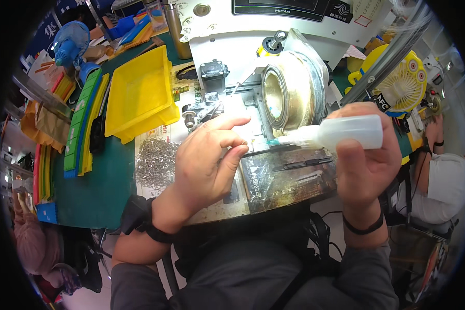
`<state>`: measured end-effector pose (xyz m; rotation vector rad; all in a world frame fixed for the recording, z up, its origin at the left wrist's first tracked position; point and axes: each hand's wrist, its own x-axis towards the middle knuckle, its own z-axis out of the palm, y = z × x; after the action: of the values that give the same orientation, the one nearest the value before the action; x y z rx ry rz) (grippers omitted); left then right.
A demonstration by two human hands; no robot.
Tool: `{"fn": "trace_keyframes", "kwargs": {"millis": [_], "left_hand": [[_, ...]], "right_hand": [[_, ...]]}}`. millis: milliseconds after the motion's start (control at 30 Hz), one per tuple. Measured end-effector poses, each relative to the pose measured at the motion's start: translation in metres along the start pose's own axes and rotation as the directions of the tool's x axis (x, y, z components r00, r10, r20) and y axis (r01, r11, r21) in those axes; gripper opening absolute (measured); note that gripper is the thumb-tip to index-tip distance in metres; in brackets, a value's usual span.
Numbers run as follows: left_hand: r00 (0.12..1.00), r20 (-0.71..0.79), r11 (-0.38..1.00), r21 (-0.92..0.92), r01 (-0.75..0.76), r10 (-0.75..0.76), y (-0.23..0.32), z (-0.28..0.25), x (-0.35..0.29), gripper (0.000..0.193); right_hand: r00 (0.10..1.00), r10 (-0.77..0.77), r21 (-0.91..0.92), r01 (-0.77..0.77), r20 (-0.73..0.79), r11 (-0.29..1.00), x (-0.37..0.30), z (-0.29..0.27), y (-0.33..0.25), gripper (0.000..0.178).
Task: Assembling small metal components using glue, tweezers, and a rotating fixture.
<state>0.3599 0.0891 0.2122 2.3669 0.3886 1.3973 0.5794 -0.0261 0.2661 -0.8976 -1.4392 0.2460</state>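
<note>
My right hand (369, 163) is wrapped round a translucent white squeeze bottle (352, 132), tilted on its side. Its narrow nozzle points left toward my other hand, and the tip looks greenish. Thumb and a finger of my left hand (204, 160) come together in a pinch beside that tip, with another finger stretched above. Whatever sits in the pinch is too small to make out. Left of this hand lies a heap of small silvery metal pieces (156, 163) on paper. Just beyond both hands stands a white machine (227, 44) with a big round wheel (289, 93).
A yellow plastic bin (142, 95) stands at the left, next to green, blue and yellow strips (82, 121). Black tweezers (302, 164) lie on a worn dark board (274, 188) below the bottle. A yellow fan (400, 77) is at right, a blue fan (71, 44) far left. Other people sit on both sides.
</note>
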Motion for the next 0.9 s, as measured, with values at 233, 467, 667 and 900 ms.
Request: {"fn": "trace_keyframes", "kwargs": {"millis": [233, 467, 667, 900], "left_hand": [[1.0, 0.01, 1.0, 0.001, -0.024, 0.024, 0.001, 0.0, 0.002, 0.014], [1.0, 0.012, 1.0, -0.002, 0.0, 0.0, 0.002, 0.0, 0.001, 0.014], [1.0, 0.009, 1.0, 0.011, -0.003, 0.003, 0.0, -0.001, 0.0, 0.014], [1.0, 0.027, 1.0, -0.023, -0.005, 0.006, 0.002, 0.001, 0.005, 0.013]], "right_hand": [[1.0, 0.006, 0.001, -0.006, 0.01, 1.0, 0.007, 0.002, 0.003, 0.034], [1.0, 0.007, -0.003, -0.007, 0.021, 1.0, 0.011, 0.006, -0.001, 0.03], [0.996, -0.053, -0.055, 0.057, 0.068, 0.997, 0.01, -0.001, 0.005, 0.027], [0.956, -0.081, -0.009, 0.081, -0.282, 0.997, -0.008, -0.112, 0.0, 0.049]]}}
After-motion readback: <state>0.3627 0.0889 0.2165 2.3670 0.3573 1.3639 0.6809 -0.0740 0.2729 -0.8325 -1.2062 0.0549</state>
